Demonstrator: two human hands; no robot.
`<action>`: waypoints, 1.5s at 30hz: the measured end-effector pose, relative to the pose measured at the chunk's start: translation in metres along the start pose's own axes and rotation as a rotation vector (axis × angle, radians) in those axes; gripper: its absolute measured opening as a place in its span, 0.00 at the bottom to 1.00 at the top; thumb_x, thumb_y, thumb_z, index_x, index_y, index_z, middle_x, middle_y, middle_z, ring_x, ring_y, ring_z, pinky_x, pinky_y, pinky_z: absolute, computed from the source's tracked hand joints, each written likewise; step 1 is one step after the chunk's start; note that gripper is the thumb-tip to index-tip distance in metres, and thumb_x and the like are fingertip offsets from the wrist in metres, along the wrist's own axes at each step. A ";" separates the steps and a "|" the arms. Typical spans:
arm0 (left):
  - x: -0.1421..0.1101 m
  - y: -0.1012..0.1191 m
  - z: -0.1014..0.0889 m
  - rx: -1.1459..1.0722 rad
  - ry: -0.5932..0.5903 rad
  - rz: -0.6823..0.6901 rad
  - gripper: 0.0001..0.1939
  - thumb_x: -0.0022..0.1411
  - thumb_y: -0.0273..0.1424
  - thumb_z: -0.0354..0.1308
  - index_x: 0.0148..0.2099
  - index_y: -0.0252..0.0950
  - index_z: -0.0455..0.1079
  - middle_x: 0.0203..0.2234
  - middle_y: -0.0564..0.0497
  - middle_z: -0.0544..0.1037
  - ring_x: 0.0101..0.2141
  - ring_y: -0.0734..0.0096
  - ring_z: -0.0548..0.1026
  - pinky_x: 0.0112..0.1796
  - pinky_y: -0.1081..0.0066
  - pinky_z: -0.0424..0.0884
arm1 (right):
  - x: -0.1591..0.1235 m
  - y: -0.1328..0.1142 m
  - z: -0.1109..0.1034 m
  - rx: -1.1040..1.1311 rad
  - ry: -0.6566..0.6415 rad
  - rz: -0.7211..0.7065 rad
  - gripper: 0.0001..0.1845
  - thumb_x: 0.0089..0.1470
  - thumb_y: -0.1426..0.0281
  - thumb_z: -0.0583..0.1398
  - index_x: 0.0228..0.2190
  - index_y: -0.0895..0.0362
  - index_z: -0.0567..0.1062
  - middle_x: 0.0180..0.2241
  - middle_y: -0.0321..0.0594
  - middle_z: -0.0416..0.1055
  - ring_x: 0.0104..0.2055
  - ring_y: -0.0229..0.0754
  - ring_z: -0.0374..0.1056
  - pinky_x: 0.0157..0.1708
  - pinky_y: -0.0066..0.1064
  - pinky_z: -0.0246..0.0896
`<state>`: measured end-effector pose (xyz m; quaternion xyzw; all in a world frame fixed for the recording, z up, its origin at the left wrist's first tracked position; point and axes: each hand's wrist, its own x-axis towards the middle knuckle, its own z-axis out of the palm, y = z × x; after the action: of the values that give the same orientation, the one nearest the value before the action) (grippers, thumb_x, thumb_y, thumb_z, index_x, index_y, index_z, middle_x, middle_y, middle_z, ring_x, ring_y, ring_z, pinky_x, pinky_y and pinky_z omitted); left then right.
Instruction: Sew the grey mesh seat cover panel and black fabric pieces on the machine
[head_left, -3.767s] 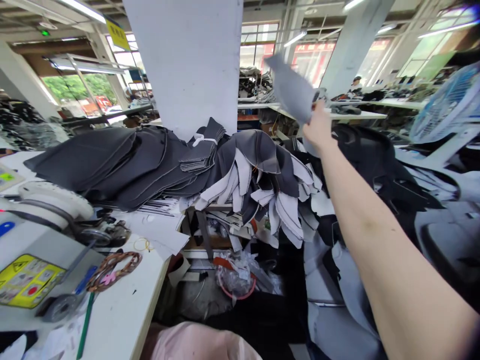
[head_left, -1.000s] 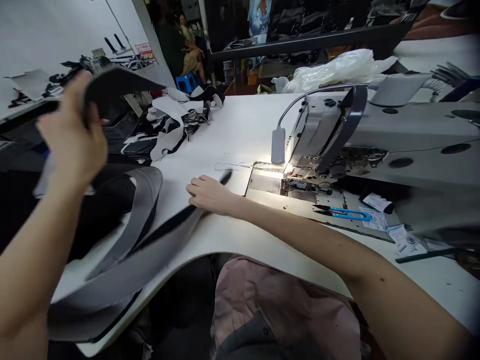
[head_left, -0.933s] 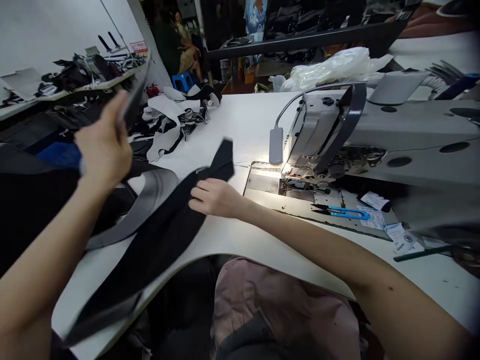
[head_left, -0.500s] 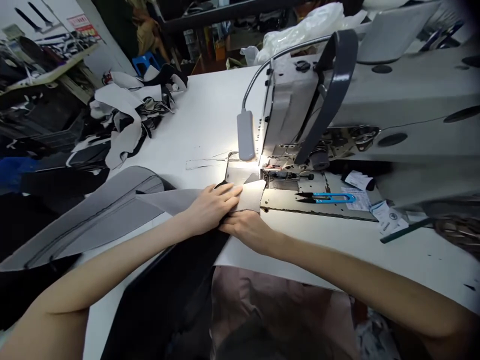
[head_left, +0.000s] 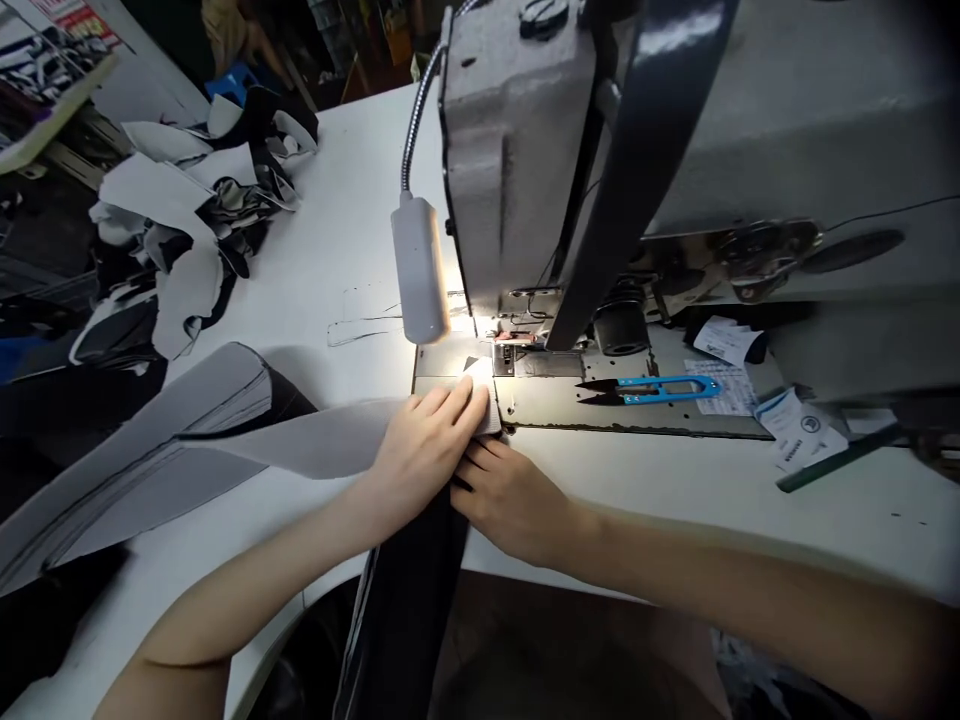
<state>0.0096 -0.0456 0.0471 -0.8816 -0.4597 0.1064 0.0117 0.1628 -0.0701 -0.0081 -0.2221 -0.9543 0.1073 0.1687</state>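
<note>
My left hand [head_left: 427, 440] lies with its fingers stretched out flat on a light grey fabric strip [head_left: 322, 440], close to the presser foot [head_left: 511, 352] of a sewing machine [head_left: 517, 150]. The end of the strip reaches the needle area under the lamp. My right hand [head_left: 517, 500] is beside it, its fingers curled on the near edge where the grey piece meets black fabric [head_left: 412, 600]. Its fingertips are partly hidden. That black fabric hangs over the table's front edge towards me.
Blue thread snips [head_left: 649, 390] lie on the machine bed right of the foot. Near them are paper labels [head_left: 802, 430] and a dark green strip [head_left: 836, 460]. Grey and black fabric pieces [head_left: 161, 200] are heaped at the table's left. A small lamp [head_left: 418, 270] hangs left of the needle.
The view has come closer to the machine. My left hand has slid nearer the presser foot, my right fingers have shifted to the fabric's near edge, and the black fabric hangs narrower.
</note>
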 end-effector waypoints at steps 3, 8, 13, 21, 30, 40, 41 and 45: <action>0.000 0.007 0.003 0.105 -0.010 -0.064 0.25 0.69 0.23 0.40 0.67 0.34 0.54 0.64 0.46 0.61 0.42 0.63 0.70 0.36 0.64 0.70 | 0.000 0.001 0.001 0.016 0.010 0.013 0.09 0.58 0.75 0.56 0.32 0.57 0.76 0.35 0.45 0.73 0.38 0.47 0.63 0.38 0.37 0.59; -0.002 0.005 0.003 0.088 -0.029 -0.037 0.25 0.71 0.25 0.40 0.68 0.33 0.53 0.67 0.48 0.55 0.44 0.63 0.68 0.38 0.64 0.71 | -0.002 0.000 0.001 0.021 0.007 0.011 0.09 0.58 0.74 0.55 0.33 0.57 0.76 0.38 0.46 0.73 0.39 0.47 0.63 0.39 0.37 0.59; 0.000 0.001 0.005 0.078 -0.024 -0.029 0.25 0.71 0.26 0.40 0.68 0.34 0.53 0.66 0.48 0.56 0.43 0.63 0.69 0.38 0.64 0.71 | -0.001 -0.002 0.002 0.008 0.024 0.030 0.09 0.58 0.75 0.55 0.31 0.57 0.76 0.37 0.46 0.73 0.39 0.47 0.63 0.37 0.37 0.58; -0.001 0.003 0.008 0.150 0.022 -0.014 0.24 0.71 0.25 0.41 0.67 0.33 0.56 0.66 0.50 0.57 0.42 0.66 0.69 0.37 0.67 0.71 | 0.000 -0.002 -0.001 -0.004 0.000 0.044 0.08 0.58 0.76 0.55 0.32 0.58 0.74 0.36 0.45 0.73 0.39 0.47 0.63 0.36 0.36 0.55; 0.001 0.003 0.004 0.210 0.015 0.020 0.24 0.69 0.24 0.44 0.66 0.32 0.57 0.66 0.46 0.57 0.42 0.64 0.70 0.35 0.66 0.71 | 0.000 -0.005 0.002 -0.021 0.038 0.063 0.07 0.58 0.76 0.56 0.31 0.58 0.74 0.34 0.44 0.73 0.38 0.47 0.63 0.37 0.36 0.55; 0.021 0.002 0.005 0.206 0.041 0.097 0.23 0.70 0.28 0.45 0.65 0.32 0.59 0.64 0.47 0.61 0.43 0.63 0.70 0.37 0.65 0.73 | -0.003 -0.002 -0.008 -0.116 0.003 0.140 0.06 0.56 0.74 0.58 0.33 0.59 0.76 0.33 0.46 0.72 0.38 0.48 0.64 0.36 0.36 0.57; 0.023 0.002 0.005 0.206 0.042 0.103 0.23 0.70 0.28 0.45 0.65 0.33 0.58 0.64 0.47 0.62 0.43 0.63 0.70 0.37 0.65 0.73 | -0.003 -0.001 -0.009 -0.126 0.000 0.145 0.06 0.56 0.74 0.58 0.33 0.59 0.76 0.33 0.46 0.72 0.38 0.49 0.64 0.36 0.36 0.57; 0.029 0.004 0.001 0.208 0.031 0.109 0.23 0.70 0.27 0.44 0.65 0.33 0.59 0.62 0.47 0.65 0.43 0.63 0.70 0.36 0.65 0.73 | -0.004 0.001 -0.012 -0.140 -0.003 0.151 0.06 0.56 0.75 0.58 0.32 0.59 0.76 0.32 0.46 0.73 0.38 0.49 0.65 0.37 0.37 0.58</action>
<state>0.0282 -0.0245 0.0410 -0.9008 -0.3973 0.1403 0.1047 0.1704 -0.0698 0.0014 -0.3044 -0.9403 0.0529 0.1426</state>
